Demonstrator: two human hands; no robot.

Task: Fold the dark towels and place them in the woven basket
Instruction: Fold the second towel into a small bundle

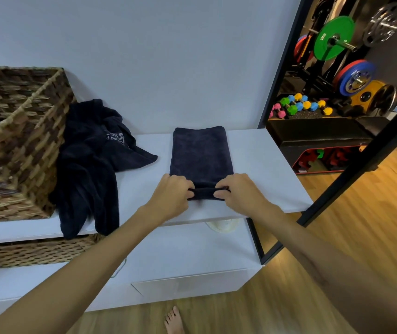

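A dark navy towel (201,153) lies flat as a long folded strip on the white shelf top (260,160), running away from me. My left hand (171,195) and my right hand (238,194) each pinch its near edge, which is lifted and curled a little. A heap of crumpled dark towels (91,160) lies to the left, hanging over the shelf's front edge. The woven basket (21,145) stands at the far left of the shelf, tilted, with dark cloth showing inside.
A white wall rises behind the shelf. A lower white shelf (180,256) holds a second woven basket (36,251). A black-framed mirror (361,150) at the right reflects gym weights. Wooden floor and my bare foot (173,320) lie below.
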